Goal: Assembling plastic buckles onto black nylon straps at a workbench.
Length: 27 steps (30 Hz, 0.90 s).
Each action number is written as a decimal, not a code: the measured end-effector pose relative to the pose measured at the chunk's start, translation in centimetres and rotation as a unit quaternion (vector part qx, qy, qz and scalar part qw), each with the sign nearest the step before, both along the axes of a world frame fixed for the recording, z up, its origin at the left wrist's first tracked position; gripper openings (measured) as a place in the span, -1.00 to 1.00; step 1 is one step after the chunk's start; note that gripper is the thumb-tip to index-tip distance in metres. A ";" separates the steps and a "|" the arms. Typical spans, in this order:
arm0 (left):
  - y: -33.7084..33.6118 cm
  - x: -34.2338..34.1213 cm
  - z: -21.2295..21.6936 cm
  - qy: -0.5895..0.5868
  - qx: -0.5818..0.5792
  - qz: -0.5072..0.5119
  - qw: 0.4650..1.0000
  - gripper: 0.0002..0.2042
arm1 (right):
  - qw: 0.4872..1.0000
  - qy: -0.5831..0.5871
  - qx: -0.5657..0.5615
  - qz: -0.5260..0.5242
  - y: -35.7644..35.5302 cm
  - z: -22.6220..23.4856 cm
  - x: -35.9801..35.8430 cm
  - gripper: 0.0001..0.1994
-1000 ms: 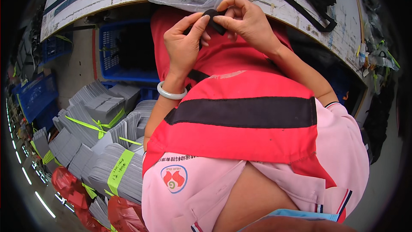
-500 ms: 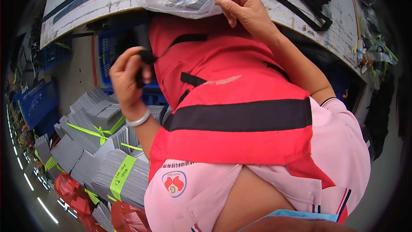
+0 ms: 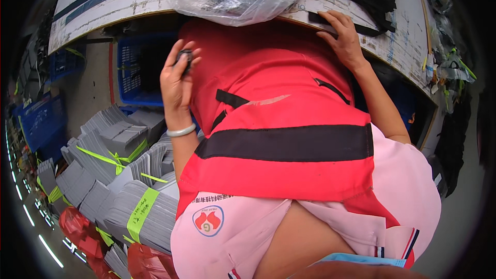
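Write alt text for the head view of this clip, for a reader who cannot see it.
Seen from above, a person in a red apron holds a small black part in the left hand beside a blue crate, while the right hand rests on a black strap on the worktable. Bundles of grey folded cartons lie below left.

Red apron [image 3: 279, 88] with a black band, pink shirt [image 3: 408, 191], blue crate [image 3: 135, 70], grey bundles [image 3: 111, 139] bound with lime-green straps [image 3: 139, 212].
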<state>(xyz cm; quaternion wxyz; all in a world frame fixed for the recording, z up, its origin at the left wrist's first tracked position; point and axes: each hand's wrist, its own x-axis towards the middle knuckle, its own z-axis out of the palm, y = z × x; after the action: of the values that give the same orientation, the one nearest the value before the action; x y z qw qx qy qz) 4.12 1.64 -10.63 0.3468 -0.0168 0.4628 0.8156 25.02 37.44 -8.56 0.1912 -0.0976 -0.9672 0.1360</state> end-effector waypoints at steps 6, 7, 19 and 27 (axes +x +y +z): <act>6.2 2.5 2.6 0.062 -0.061 -0.070 0.994 -0.79 | 0.980 0.017 -0.196 0.018 -2.3 1.1 -0.9 -0.86; 6.4 2.8 2.7 0.070 -0.068 -0.076 0.992 -0.81 | 0.951 0.012 -0.308 0.034 -3.8 2.3 -1.9 -0.91; 7.5 4.9 4.2 0.135 -0.084 -0.070 0.985 -0.81 | 0.638 -0.215 -0.739 0.013 -11.2 6.2 -8.0 -0.77; 7.7 4.6 3.0 0.408 -0.193 -0.043 0.891 -0.86 | 0.588 -0.166 -0.792 -0.007 -11.6 5.6 -8.9 -0.77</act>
<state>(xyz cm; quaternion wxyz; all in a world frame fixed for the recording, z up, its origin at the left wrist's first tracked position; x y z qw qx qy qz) 8.71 9.34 -7.60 0.1517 0.2705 0.7124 0.6295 16.14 25.81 -2.94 -0.1244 -0.2382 -0.4922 0.8280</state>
